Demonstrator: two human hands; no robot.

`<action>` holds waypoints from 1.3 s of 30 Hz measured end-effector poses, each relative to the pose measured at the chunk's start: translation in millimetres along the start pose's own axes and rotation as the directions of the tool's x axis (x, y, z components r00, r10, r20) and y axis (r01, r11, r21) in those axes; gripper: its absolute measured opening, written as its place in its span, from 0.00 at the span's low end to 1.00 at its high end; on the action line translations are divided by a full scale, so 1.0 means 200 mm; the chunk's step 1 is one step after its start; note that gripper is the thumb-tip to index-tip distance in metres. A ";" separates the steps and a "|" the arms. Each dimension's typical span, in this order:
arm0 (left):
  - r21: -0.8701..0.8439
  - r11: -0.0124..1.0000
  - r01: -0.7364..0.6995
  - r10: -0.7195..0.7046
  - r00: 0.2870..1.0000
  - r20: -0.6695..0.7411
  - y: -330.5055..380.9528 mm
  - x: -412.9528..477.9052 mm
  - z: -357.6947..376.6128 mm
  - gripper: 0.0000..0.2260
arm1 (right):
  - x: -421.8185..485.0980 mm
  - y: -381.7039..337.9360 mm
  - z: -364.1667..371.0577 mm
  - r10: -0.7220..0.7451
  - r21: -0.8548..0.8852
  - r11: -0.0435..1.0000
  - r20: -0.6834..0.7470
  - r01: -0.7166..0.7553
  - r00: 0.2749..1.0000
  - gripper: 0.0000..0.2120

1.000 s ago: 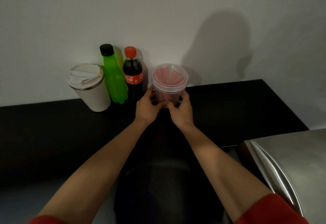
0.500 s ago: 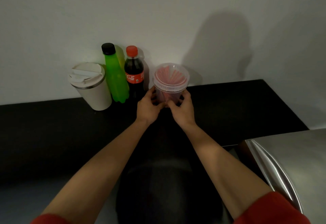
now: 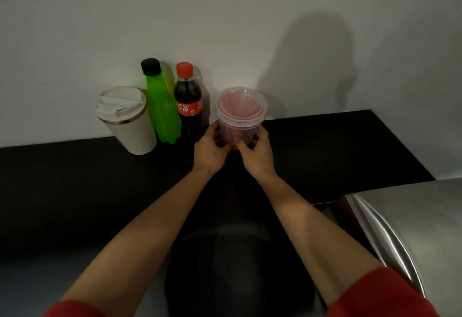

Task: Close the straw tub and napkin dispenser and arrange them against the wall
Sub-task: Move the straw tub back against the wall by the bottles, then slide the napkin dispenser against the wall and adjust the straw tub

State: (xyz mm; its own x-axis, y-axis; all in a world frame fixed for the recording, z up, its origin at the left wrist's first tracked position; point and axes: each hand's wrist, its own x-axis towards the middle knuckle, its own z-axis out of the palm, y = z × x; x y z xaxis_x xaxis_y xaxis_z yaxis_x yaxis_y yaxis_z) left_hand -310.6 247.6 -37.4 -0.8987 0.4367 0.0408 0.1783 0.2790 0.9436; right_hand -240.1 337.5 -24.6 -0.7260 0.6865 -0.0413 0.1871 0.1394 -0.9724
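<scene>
Left hand (image 3: 212,149) and right hand (image 3: 257,153) both clasp the lidded straw tub (image 3: 240,114) at its base, upright, directly ahead, just beside the cola bottle (image 3: 188,99) and close to the wall (image 3: 225,16); both hands equally near

The only readable text was on the dark soda bottle (image 3: 188,101) with the red cap: its red label showed white script reading "Cola", the first word turned out of sight. Smaller print on that label was too small to read.
</scene>
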 end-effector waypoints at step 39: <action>0.051 0.953 -0.298 0.294 0.953 0.073 0.65 -1.02 -0.08 0.27 | -0.83 -0.55 -0.71 -0.341 -0.495 0.843 -0.189 0.211 0.921 0.31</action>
State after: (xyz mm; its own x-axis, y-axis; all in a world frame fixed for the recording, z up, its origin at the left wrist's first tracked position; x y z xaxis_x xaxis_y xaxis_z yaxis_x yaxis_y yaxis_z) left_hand -110.0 180.9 81.6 -0.7747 0.5607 0.2923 0.4582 0.1792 0.8706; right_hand -46.2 310.6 122.4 -0.6073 0.7194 0.3372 0.3324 0.6156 -0.7146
